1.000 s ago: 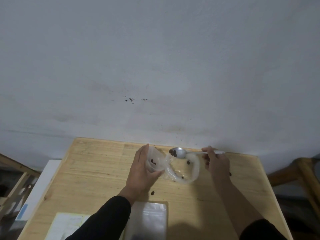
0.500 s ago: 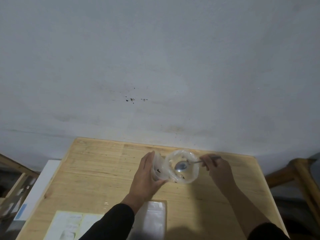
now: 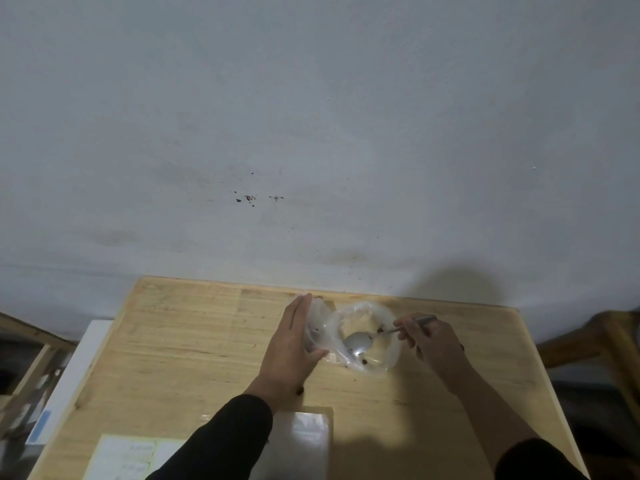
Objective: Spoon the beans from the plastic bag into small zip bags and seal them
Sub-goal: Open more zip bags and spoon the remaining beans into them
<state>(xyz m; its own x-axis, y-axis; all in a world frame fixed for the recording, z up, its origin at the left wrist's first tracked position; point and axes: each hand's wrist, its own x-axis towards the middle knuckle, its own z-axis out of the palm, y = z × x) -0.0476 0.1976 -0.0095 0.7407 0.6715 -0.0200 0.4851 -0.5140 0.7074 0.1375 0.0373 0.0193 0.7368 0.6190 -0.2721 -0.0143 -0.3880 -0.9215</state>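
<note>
Resting on the pale wooden tabletop (image 3: 180,344), a clear plastic bag with its mouth rolled down into a thick ring (image 3: 363,337) serves as the landmark here. Inside the ring lies the bowl of a metal spoon (image 3: 359,342), its handle running out over the ring's right side into the right hand (image 3: 434,341), whose grip is curled and pinches the handle end. A few dark brown beans (image 3: 380,330) show inside the bag, beside the spoon's neck and below its bowl; how many more lie under the film is hard to make out.

Just left of the bag, touching it, stands a small clear zip bag (image 3: 317,327). The left hand (image 3: 289,348) cups it from the left, fingers straight up along its side and thumb hooked under its lower edge, so the grip holds it; much of it is hidden behind the palm. Dark specks show inside it.

Below the bag, towards the near edge, a stack of flat clear zip bags (image 3: 308,441) lies partly covered by the black left sleeve (image 3: 221,441). Further left of that, a white paper sheet (image 3: 121,455) carries faint writing too blurred to read and is cut off by the frame. One stray bean (image 3: 300,389) sits by the left wrist.
</note>
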